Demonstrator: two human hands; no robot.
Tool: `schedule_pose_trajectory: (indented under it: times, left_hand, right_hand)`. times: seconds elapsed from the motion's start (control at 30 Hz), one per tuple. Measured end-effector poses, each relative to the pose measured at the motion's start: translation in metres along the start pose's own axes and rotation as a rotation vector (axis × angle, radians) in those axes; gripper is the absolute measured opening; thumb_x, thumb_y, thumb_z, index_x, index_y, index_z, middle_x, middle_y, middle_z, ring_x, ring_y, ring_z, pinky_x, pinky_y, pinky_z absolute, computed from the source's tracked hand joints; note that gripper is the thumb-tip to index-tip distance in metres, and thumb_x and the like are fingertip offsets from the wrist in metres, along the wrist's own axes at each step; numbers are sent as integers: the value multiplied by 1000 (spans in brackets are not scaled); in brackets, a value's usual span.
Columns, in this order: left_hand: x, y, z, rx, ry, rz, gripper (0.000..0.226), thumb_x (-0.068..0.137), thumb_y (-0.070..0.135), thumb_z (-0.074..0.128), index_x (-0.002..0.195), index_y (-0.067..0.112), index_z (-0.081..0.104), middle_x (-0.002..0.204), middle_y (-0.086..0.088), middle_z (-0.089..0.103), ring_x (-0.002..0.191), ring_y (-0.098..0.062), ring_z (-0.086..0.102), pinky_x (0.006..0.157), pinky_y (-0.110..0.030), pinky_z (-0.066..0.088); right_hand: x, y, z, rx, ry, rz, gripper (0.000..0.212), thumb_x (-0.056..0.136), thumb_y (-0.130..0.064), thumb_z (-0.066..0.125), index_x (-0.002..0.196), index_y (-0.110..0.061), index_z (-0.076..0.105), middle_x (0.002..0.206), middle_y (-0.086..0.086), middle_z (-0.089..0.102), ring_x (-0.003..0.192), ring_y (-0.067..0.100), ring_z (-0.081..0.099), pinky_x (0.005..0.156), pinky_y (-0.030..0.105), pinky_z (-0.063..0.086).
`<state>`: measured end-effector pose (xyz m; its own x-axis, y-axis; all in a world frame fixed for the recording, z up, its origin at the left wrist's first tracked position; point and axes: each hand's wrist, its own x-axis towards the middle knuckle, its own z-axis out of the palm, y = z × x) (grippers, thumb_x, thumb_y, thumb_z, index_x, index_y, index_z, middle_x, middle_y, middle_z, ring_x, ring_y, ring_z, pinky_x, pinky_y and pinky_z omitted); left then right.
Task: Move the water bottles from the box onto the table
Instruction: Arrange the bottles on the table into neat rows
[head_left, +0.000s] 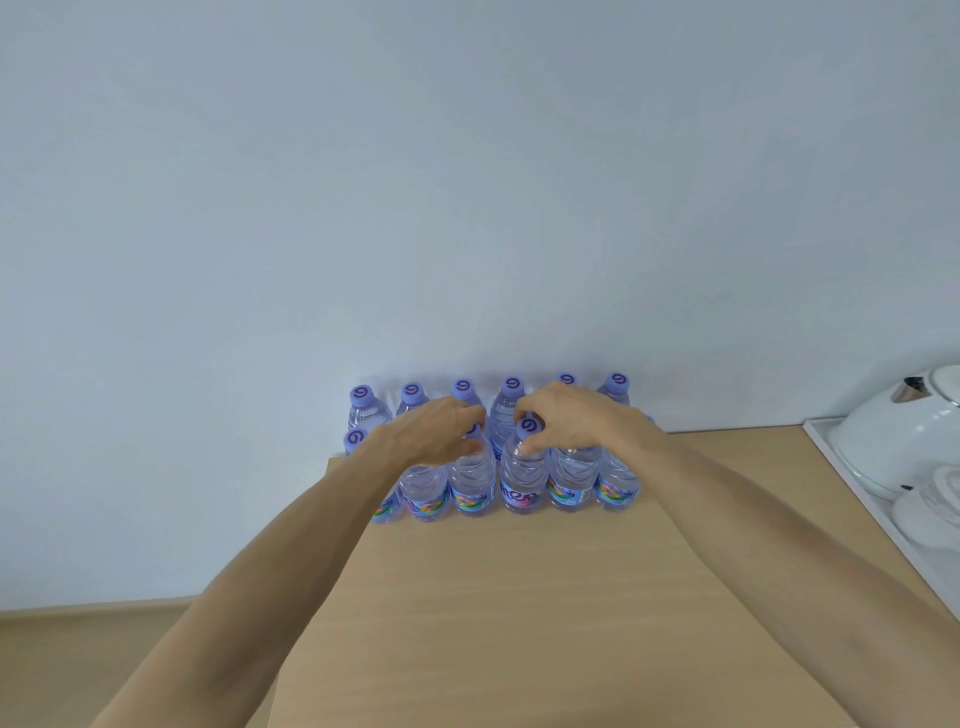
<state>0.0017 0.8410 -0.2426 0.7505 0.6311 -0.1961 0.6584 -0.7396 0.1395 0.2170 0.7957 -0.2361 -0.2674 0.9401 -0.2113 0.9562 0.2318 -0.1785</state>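
Several small clear water bottles with purple caps and colourful labels stand in two rows at the far edge of the light wooden table (519, 597), against the wall. My left hand (434, 434) grips the neck of a front-row bottle (471, 480). My right hand (571, 421) pinches the neck of the bottle (523, 478) beside it, just under its purple cap. Both bottles stand upright on the table. A back-row bottle (366, 408) stands at the far left. No box is in view.
A white tray (852, 478) at the table's right edge holds a white kettle (904, 431) and a white cup-like item (930, 514). A plain pale wall rises behind the bottles. The table's left edge drops to a wooden floor (104, 649).
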Motion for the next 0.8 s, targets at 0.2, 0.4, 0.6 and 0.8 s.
schedule_pose_trajectory:
  times: [0.2,0.4,0.6,0.8]
  left_hand:
    - [2,1,0,-11,-7,-14,20,94,36,55,96,16,51,90,-6,55,79,-26,53,70,-40,46]
    - [2,-1,1,-25,-2,-14,20,94,37,54,93,18,48,88,-4,55,79,-25,55,69,-38,46]
    - [1,-2,1,-28,-7,3,20,94,36,55,89,20,43,86,-2,50,77,-25,52,65,-35,42]
    - [0,-2,0,-44,-15,13,18,95,35,54,91,20,44,88,-4,52,80,-26,55,70,-39,46]
  right_hand:
    - [2,-1,3,-35,-6,21,40,79,-53,64,102,-20,59,89,-2,58,76,18,56,58,32,41]
    - [1,-3,5,-148,62,70,46,82,-61,57,86,-15,52,70,-5,47,58,12,45,47,29,28]
    - [0,-3,-3,-103,-60,9,42,78,-55,65,108,-28,54,72,-12,45,61,9,47,48,29,29]
    - [1,-5,-2,-56,-32,-27,32,85,-47,66,104,-23,56,70,-11,42,60,7,43,51,32,32]
